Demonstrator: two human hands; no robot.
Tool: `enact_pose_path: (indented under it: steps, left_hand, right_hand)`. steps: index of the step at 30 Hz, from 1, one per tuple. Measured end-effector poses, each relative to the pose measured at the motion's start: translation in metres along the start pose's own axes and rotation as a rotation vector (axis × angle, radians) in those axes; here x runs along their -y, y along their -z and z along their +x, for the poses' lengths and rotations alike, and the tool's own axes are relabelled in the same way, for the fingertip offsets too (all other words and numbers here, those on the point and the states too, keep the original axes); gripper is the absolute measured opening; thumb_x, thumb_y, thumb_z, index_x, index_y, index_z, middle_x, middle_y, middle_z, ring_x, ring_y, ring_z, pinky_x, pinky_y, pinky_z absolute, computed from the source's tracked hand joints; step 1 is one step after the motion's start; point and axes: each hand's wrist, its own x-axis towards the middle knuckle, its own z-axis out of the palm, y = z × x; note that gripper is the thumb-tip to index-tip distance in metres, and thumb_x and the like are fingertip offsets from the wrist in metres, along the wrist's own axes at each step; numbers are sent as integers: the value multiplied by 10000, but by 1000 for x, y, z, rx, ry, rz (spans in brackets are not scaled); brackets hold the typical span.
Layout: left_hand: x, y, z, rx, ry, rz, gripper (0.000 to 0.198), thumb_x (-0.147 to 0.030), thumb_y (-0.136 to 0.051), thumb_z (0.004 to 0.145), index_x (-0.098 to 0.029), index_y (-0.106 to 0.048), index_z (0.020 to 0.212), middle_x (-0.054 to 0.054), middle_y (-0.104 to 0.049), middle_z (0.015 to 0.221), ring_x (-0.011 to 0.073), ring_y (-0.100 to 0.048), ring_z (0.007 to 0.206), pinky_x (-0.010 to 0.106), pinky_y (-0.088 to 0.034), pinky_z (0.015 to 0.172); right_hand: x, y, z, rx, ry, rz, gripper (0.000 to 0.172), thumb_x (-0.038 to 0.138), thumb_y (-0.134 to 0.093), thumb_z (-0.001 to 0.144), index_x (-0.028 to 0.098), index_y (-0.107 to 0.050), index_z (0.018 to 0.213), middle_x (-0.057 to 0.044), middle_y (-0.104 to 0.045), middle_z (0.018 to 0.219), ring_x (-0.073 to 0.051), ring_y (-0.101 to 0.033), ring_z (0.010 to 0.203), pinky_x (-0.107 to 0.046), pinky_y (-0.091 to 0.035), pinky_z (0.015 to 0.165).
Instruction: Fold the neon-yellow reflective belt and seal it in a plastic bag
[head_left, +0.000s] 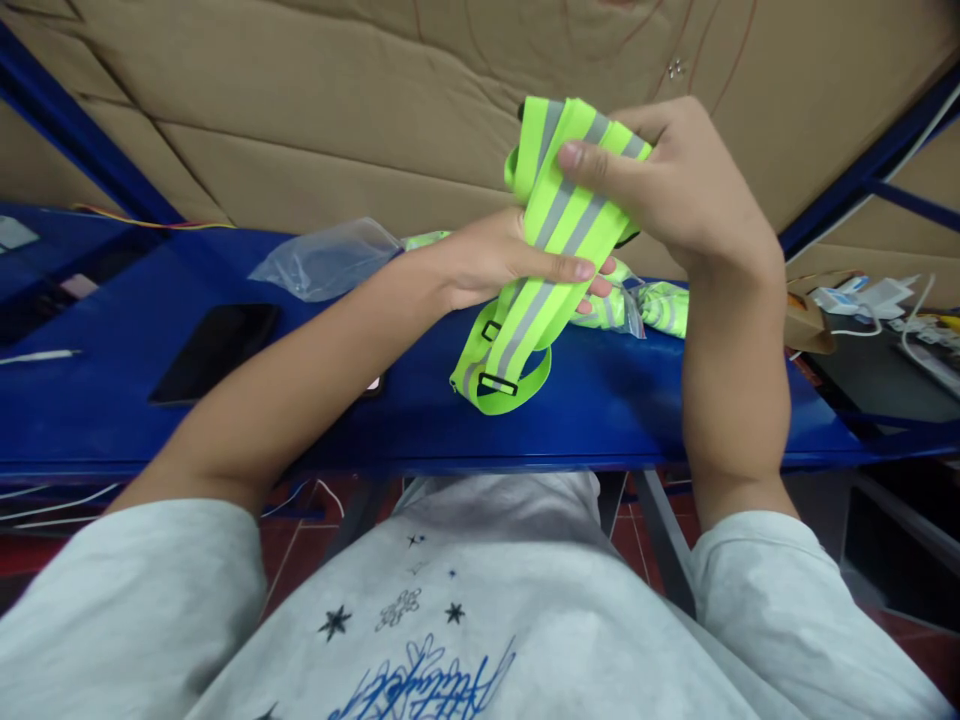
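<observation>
I hold a neon-yellow reflective strap vest (551,235) with grey stripes and black buckles above a blue table (600,400). My left hand (495,262) grips its middle from the left, fingers closed across the bands. My right hand (675,185) clasps the folded upper part from the right, with fingers curled over the top. The lower loop of the vest hangs down and touches the tabletop.
A clear plastic bag (326,262) lies at the back of the table. Another bagged neon vest (652,305) lies behind my hands. A black phone (216,350) rests at the left. Cardboard (300,110) lines the back. Chargers and cables (877,300) sit at the right.
</observation>
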Motion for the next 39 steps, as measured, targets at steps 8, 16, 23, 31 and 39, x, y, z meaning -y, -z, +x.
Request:
enact_pose_path:
  steps: [8, 16, 23, 31, 39]
  left_hand:
    - [4, 1, -1, 64, 55, 32, 484, -425, -884, 902, -211, -746, 1313, 80, -804, 1321, 335, -744, 1321, 439, -605, 1133]
    - [10, 1, 1, 34, 93, 85, 459, -360, -921, 829, -194, -775, 1231, 80, -824, 1225, 335, -748, 1306, 415, -613, 1101]
    - [9, -8, -1, -46, 39, 111, 389, -349, -912, 835, -189, -777, 1162, 64, -818, 1139, 336, -770, 1254, 414, -633, 1059]
    - [-11, -4, -4, -52, -6, 280, 380, -332, -930, 794, -160, -787, 1101, 84, -808, 1037, 380, -790, 1184, 484, -633, 1028]
    - [-13, -2, -5, -22, 3, 290, 308, -260, -913, 783, -144, -802, 1046, 80, -819, 1024, 380, -787, 1185, 479, -626, 1035]
  right_hand:
    - [-17, 19, 6, 135, 14, 97, 295, 547, -864, 872, 295, -830, 1021, -17, -795, 987, -216, -717, 901, -328, -577, 805]
    - [-18, 32, 9, 267, 39, -59, 250, 466, -827, 936, 326, -827, 1143, 50, -802, 1147, -146, -704, 1005, -199, -555, 833]
    - [-20, 20, 6, 176, -1, 58, 272, 568, -793, 959, 317, -832, 1054, 10, -798, 1006, -148, -678, 832, -243, -535, 701]
    - [-19, -2, 15, 83, -213, 499, 246, 493, -738, 922, 285, -749, 791, -59, -808, 962, -269, -758, 924, -363, -648, 798]
    - [-8, 2, 2, 187, 1, 107, 254, 560, -718, 993, 320, -777, 934, -14, -769, 1051, -213, -668, 957, -325, -565, 794]
